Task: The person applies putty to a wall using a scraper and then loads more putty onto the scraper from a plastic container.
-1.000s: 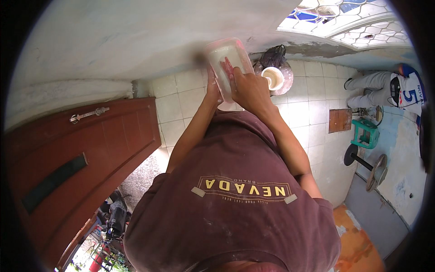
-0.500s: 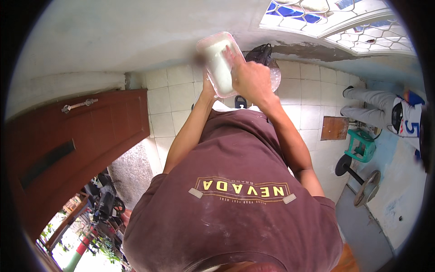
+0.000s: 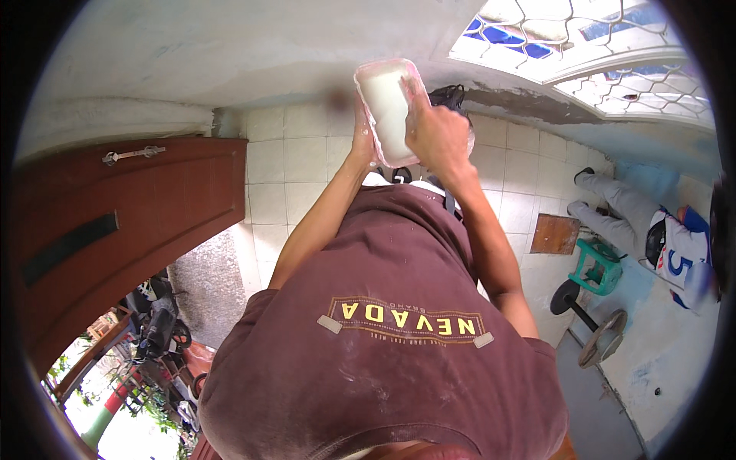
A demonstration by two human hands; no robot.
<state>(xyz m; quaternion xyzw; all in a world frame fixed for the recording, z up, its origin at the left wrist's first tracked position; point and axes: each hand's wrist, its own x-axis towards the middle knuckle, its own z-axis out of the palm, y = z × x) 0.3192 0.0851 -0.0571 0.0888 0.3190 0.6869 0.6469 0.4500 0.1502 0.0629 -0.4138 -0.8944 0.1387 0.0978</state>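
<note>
A translucent, pink-edged plastic tub (image 3: pixel 366 67) is held up in front of me, with smooth white paste (image 3: pixel 391 115) inside. My left hand (image 3: pixel 363 138) supports it, closed along its left side; white smears show on the fingers. My right hand (image 3: pixel 441 138) is over the tub's right side, one finger stretched toward the far rim and the others curled. Whether it grips a small tool is hidden. A pale wall (image 3: pixel 253 54) rises just beyond the tub.
A black bag (image 3: pixel 448 97) lies by the wall. A brown door (image 3: pixel 153 199) stands to the left. At right are a person in grey trousers (image 3: pixel 621 207), a green stool (image 3: pixel 596 264) and a barbell (image 3: pixel 585 316). A grilled window (image 3: pixel 567 38) is at upper right.
The tub and both hands have shifted slightly right in the picture. My right hand's fingers have moved from over the paste toward the tub's right edge. The person at right has leaned lower.
</note>
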